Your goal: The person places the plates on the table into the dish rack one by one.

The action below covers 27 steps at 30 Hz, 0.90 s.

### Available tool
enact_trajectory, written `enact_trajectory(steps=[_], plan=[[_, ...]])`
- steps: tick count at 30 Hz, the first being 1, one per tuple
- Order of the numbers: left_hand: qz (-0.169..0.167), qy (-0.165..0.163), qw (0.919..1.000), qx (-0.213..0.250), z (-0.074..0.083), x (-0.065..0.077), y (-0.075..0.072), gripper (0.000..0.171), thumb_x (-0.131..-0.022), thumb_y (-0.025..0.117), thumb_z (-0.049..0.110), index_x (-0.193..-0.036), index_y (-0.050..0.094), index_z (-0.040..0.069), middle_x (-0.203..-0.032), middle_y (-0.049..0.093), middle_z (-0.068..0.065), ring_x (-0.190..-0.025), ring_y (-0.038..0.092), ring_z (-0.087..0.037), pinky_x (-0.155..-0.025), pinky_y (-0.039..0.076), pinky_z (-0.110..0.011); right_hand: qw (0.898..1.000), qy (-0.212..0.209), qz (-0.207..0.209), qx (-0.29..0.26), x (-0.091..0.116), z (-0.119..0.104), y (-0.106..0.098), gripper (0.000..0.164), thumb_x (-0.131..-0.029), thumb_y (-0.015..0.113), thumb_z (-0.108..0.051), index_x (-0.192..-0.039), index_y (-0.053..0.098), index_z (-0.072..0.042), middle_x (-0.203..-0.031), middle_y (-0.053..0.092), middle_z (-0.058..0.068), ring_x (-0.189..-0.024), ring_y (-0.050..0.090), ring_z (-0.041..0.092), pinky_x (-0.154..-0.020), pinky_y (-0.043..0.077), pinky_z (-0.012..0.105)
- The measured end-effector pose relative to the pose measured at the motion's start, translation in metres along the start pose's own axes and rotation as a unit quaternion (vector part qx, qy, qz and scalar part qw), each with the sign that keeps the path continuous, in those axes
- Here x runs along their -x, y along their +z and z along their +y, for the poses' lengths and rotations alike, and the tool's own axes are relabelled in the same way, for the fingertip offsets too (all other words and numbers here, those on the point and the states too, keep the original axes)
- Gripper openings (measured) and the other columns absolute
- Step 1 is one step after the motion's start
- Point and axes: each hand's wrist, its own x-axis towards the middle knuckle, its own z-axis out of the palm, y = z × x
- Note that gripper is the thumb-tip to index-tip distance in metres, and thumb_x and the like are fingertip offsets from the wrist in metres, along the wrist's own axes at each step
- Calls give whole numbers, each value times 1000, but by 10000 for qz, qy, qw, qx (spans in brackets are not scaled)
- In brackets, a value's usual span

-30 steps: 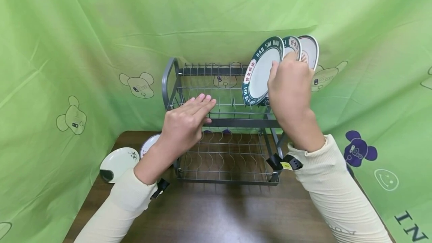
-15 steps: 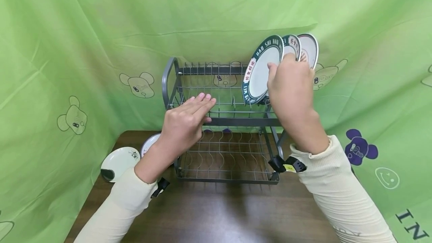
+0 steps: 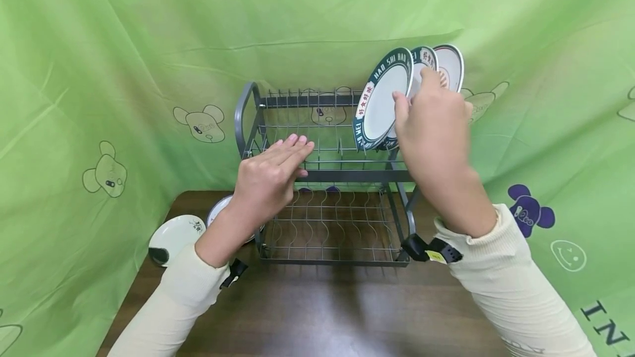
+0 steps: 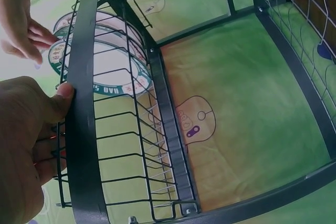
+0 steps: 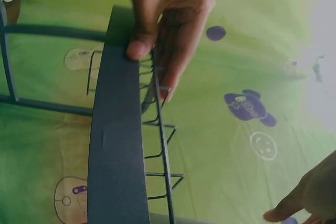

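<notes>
A grey metal two-tier dish rack (image 3: 352, 176) stands against the green cloth. My left hand (image 3: 265, 180) grips its upper front bar; in the left wrist view the thumb lies on the bar and the fingers curl behind the wires. Three plates stand tilted at the upper tier's right end: a green-rimmed plate (image 3: 386, 103), a second green-rimmed plate (image 3: 420, 59) and a white plate with a thin dark rim (image 3: 450, 62). My right hand (image 3: 436, 131) is in front of them, fingers loosely extended. The left wrist view shows it beside the plates' edges, holding nothing.
On the brown table (image 3: 297, 307), left of the rack, lies a white plate with a dark patch (image 3: 176, 238). A blue-rimmed plate (image 3: 215, 211) is partly hidden behind my left forearm. Green cloth (image 3: 149, 43) hangs around the table's back and sides.
My right hand and forearm have shifted slightly right, and its fingers have loosened from beside the plates. The left hand stays on the rack. The head view has shifted a little.
</notes>
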Motion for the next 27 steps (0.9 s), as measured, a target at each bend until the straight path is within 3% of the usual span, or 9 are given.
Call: enact_trajectory(steps=[4, 7, 8, 11, 13, 15, 21, 25, 27], plan=[[25, 31, 10000, -21, 1, 0, 1, 32, -96, 72, 20, -125, 73, 7, -124, 72, -12, -116, 72, -25, -104, 57, -37, 9815, -1249, 1371, -471, 11, 17, 1, 33, -105, 57, -19, -113, 70, 9, -88, 76, 26, -75, 71, 45, -66, 54, 54], [22, 43, 10000, -73, 1, 1, 1, 32, -98, 70, 20, -126, 73, 6, -125, 72, -12, -117, 71, -26, -106, 56, -37, 9630, -1599, 2011, -813, 17, 38, 5, 30, -102, 58, -18, -98, 74, 8, -84, 75, 24, -69, 70, 38, -59, 51, 27], [33, 51, 9999, -90, 1, 1, 1, 32, -98, 70, 20, -126, 73, 6, -126, 72, -12, -117, 71, -26, -106, 56, -37, 9617, -1499, 2094, -938, 19, 45, 5, 28, -101, 61, -18, -98, 74, 7, -84, 74, 23, -70, 69, 37, -62, 48, 19], [48, 33, 9999, -114, 2, 4, 1, 31, -99, 68, 19, -127, 72, 6, -126, 72, -11, -118, 71, -26, -107, 56, -37, 9662, -1151, 1968, -1202, 26, 69, 7, 26, -98, 69, -21, -101, 75, 4, -90, 74, 22, -75, 68, 9, -70, 37, 0], [62, 30, 9999, -129, 3, 5, 1, 31, -99, 67, 19, -127, 72, 6, -127, 72, -12, -118, 71, -26, -107, 56, -37, 9704, -1012, 1773, -1292, 32, 85, 9, 26, -95, 74, -22, -103, 76, 3, -94, 74, 22, -80, 61, -9, -75, 36, -4], [70, 37, 9999, -144, 3, 7, 1, 31, -100, 66, 19, -128, 72, 7, -127, 72, -12, -118, 71, -26, -107, 56, -37, 9735, -1006, 1581, -1310, 40, 100, 14, 26, -93, 78, -23, -103, 77, 2, -95, 74, 21, -84, 54, -14, -78, 36, -1], [66, 38, 9998, -195, 4, 7, 1, 31, -101, 65, 20, -130, 71, 8, -129, 71, -11, -120, 70, -25, -109, 54, -36, 9744, -1538, 1010, -1289, 59, 131, 31, 35, -87, 83, -25, -108, 77, 2, -107, 74, 21, -97, 69, 35, -99, 38, 0], [141, 87, 9997, -197, 3, 9, 2, 32, -102, 64, 19, -131, 70, 8, -130, 71, -11, -122, 69, -25, -111, 53, -36, 9672, -2036, 839, -1264, 65, 142, 38, 51, -90, 74, -41, -115, 74, 4, -119, 73, 21, -110, 68, 41, -113, 37, 6], [232, 137, 9994, -208, 3, 10, 4, 32, -102, 62, 20, -132, 69, 8, -130, 71, -11, -122, 69, -25, -112, 52, -36, 9635, -2185, 884, -1268, 66, 144, 41, 46, -90, 74, -33, -117, 74, 5, -121, 73, 21, -112, 69, 41, -113, 38, 6]])
